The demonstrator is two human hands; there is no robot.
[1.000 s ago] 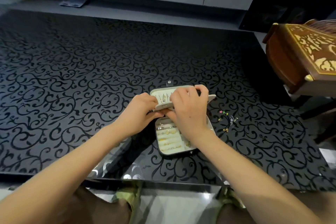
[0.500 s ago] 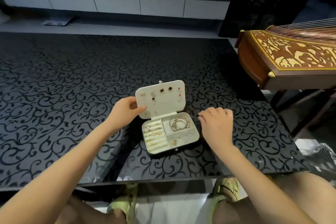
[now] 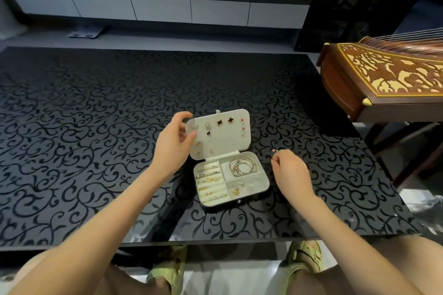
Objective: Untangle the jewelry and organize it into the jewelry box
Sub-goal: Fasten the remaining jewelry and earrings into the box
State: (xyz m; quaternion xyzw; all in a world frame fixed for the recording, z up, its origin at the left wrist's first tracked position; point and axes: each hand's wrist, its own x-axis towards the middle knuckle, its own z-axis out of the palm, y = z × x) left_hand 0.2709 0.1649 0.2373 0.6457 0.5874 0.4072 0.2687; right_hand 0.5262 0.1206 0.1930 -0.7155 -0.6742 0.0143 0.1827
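A small jewelry box (image 3: pixel 263 178) stands open near the table's front edge, its white lid (image 3: pixel 227 142) raised and studded with earrings. Bracelets (image 3: pixel 242 166) lie in the back right compartment, rings (image 3: pixel 208 175) in the left slots, and small gold pieces (image 3: pixel 236 190) at the front right. My left hand (image 3: pixel 171 147) grips the lid's left edge, thumb in front. My right hand (image 3: pixel 290 172) is on the table just right of the box, fingertips curled onto a small tangle of jewelry (image 3: pixel 274 150) with pink and green bits. Most of the tangle is hidden under the fingers.
The box sits on a black glass table (image 3: pixel 96 127) with a scroll pattern. A wooden stringed instrument (image 3: pixel 383 79) on a stand overhangs the table's right side. A low white TV cabinet (image 3: pixel 163 9) runs along the far wall. My knees and green sandals show below the table edge.
The lid went from nearly closed under both hands to fully open. My right hand left the box and moved right onto the loose jewelry. My left hand stayed on the lid's left edge.
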